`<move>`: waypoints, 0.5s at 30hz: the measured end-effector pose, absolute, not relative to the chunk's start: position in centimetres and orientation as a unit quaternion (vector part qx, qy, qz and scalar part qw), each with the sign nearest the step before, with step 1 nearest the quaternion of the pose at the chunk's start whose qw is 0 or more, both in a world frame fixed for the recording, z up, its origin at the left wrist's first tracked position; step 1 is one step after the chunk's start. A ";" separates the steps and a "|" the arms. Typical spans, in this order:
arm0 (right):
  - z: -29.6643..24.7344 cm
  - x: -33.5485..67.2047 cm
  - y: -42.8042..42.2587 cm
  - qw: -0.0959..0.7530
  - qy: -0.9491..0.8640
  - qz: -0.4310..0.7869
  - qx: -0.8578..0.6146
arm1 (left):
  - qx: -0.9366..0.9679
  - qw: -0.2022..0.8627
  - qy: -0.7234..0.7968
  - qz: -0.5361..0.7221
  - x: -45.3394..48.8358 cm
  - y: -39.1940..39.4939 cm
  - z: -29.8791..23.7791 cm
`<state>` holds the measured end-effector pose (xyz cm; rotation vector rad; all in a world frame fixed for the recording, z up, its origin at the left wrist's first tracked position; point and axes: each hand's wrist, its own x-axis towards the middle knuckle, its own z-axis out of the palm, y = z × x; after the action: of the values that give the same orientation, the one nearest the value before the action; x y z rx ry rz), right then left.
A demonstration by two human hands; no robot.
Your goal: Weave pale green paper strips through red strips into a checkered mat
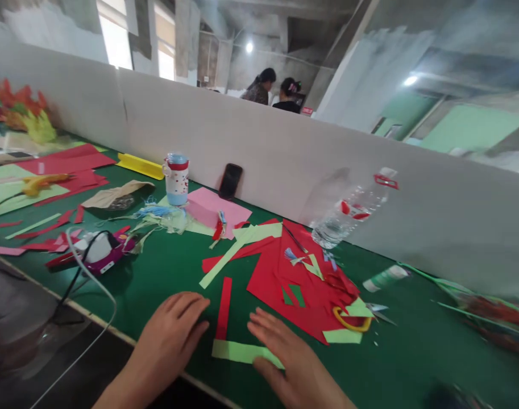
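Note:
A red paper strip (223, 309) lies on the green tabletop with its lower end meeting a light green paper strip (233, 350), so the two form a corner. Left of the red strip, my left hand (176, 326) hovers with fingers stretched out and nothing in them. My right hand (282, 346) is over the right end of the green strip, fingers apart; its thumb is at the strip, though I cannot tell whether it presses on it. Beyond my hands lie another light green strip (225, 261) and a large sheet of red paper (270, 278).
Scissors (353, 324) with yellow handles and a glue stick (385, 278) lie right. A plastic bottle (348, 216), phone (231, 181) and cup (177, 180) stand near the white partition (263, 153). At left are a power strip (108, 255), cables and a yellow glue gun (41, 183).

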<state>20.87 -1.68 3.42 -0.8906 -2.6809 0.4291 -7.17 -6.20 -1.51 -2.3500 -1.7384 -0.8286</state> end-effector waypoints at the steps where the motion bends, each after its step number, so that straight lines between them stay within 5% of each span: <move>1: 4.0 20.5 -1.0 0.160 -0.917 0.162 -0.329 | -0.760 0.045 -0.592 -0.265 -7.4 -5.5 -1.2; 8: 1.8 19.0 4.1 0.377 -0.805 0.218 -0.404 | -0.711 0.001 -0.681 -0.175 -6.6 1.4 1.5; 15: -0.1 19.6 3.8 0.412 -0.779 0.213 -0.422 | -0.706 -0.054 -0.702 -0.082 -4.3 7.0 1.0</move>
<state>19.61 3.85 -0.14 -1.0627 -1.9598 0.5354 -4.32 6.96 1.01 -2.2971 -2.2840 -0.2654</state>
